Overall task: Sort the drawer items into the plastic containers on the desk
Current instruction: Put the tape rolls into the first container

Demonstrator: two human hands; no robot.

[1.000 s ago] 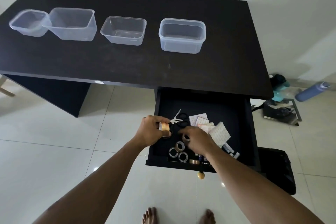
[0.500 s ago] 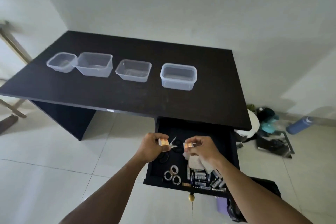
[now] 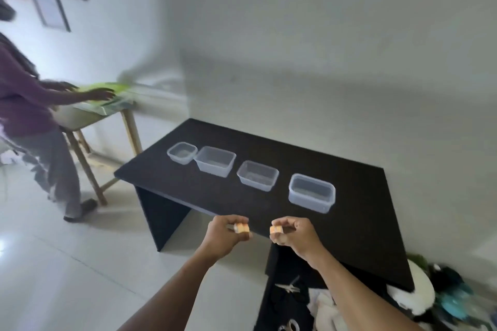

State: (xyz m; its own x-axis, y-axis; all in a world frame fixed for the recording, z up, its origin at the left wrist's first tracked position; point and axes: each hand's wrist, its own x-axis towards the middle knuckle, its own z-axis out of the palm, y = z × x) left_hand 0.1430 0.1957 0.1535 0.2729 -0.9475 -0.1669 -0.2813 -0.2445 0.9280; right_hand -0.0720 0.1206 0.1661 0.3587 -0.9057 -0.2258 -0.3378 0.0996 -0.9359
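Observation:
My left hand [image 3: 224, 234] grips a small tan tape roll [image 3: 241, 228], and my right hand [image 3: 293, 234] grips a second tan tape roll [image 3: 276, 229]. Both hands hover above the near edge of the black desk [image 3: 357, 220]. Several clear plastic containers stand in a row on the desk: a small one [image 3: 182, 152] at the left, a deeper one [image 3: 215, 161], a shallow one [image 3: 257, 175] and a lipped one [image 3: 312, 192] at the right. The open drawer [image 3: 285, 298] is below my right arm, with scissors [image 3: 289, 287], papers and tape rolls inside.
Another person [image 3: 29, 126] stands at the left beside a wooden-legged table [image 3: 107, 113] with a green item on it. Clutter lies on the floor at the right of the desk [image 3: 441, 295]. White wall behind, tiled floor below.
Both hands rose out of the drawer, each with a tape roll, to the desk's near edge. The view tilted up, bringing the wall and another person into sight.

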